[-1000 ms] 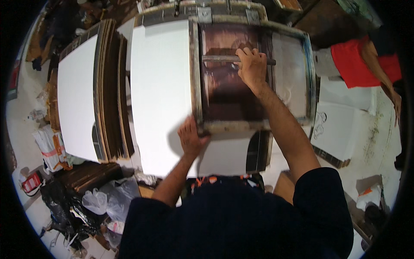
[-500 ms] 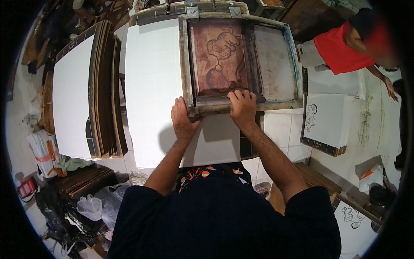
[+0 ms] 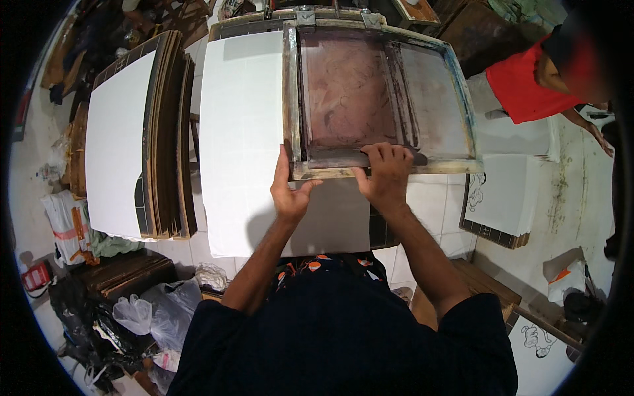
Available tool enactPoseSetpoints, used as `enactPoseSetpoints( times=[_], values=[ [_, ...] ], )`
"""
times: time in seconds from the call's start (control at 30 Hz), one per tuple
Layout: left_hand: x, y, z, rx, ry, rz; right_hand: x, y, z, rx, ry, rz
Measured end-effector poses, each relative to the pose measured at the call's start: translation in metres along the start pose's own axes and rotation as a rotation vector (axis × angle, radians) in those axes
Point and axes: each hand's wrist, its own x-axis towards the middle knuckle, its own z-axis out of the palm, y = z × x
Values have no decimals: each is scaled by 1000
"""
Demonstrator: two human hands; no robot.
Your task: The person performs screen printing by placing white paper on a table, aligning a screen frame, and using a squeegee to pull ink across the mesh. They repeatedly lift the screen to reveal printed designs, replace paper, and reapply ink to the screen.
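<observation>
Two Hands at the Near Edge of a Hinged Screen Frame

Seen from the head camera, a person in a dark shirt works at a wooden screen frame point(image 3: 290, 99), which lies over the right part of a white sheet point(image 3: 241, 145). Metal hinge clamps point(image 3: 305, 18) sit at the frame's far edge, and a reddish-brown mesh panel point(image 3: 347, 92) fills its left half. The left hand point(image 3: 290, 198) touches the frame's near left corner, thumb and fingers spread apart around it; whether it grips cannot be told. The right hand point(image 3: 388, 178) curls its fingers over a dark bar point(image 3: 420, 158) along the frame's near edge, the thumb at the edge itself. Left of the frame, beyond the sheet, stands a stack of white-topped boards point(image 3: 115, 145). Right of it, boards with a black line drawing point(image 3: 507, 191) lie near a person in red point(image 3: 528, 86). Well apart, to the frame's near left, a clear plastic bag point(image 3: 162, 317) rests beside black plastic point(image 3: 72, 300).
</observation>
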Motion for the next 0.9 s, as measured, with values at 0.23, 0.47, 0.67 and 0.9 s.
enactPoseSetpoints(
  times=[0.23,0.47,0.67,0.9],
  values=[
    [85,140,-29,-166,126,167,132,11,-108,-104,528,-352],
    [130,23,-190,336,136,105,256,-6,-212,-175,326,-83],
    [-46,-166,-405,1368,157,-552,303,-17,-242,-110,318,-31],
    [-129,-184,-464,1286,71,-373,335,-7,-253,-119,320,-31]
  ],
)
